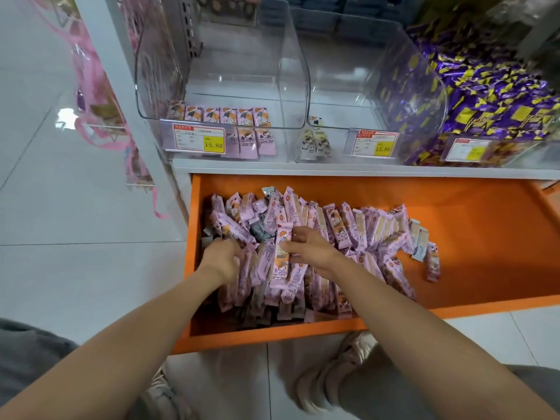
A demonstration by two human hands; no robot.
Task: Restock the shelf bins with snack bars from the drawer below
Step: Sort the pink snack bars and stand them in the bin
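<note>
An open orange drawer (454, 225) holds a heap of pink-wrapped snack bars (357, 234) on its left side. My left hand (219, 262) is dug into the heap at the left, fingers curled around a bunch of bars. My right hand (309, 248) grips an upright pink bar (281, 253) near the heap's middle. Above the drawer stand clear shelf bins: the left bin (218, 71) has a single row of pink bars (224, 116) at its front, and the middle bin (363, 80) holds only a few pale bars (315, 140).
The right bin is packed with purple-and-yellow wrapped sweets (491, 95). Yellow price tags (213, 144) hang on the bin fronts. A few pale blue bars (419, 237) lie at the heap's right edge. My shoes (333, 374) are on the white tiled floor under the drawer front.
</note>
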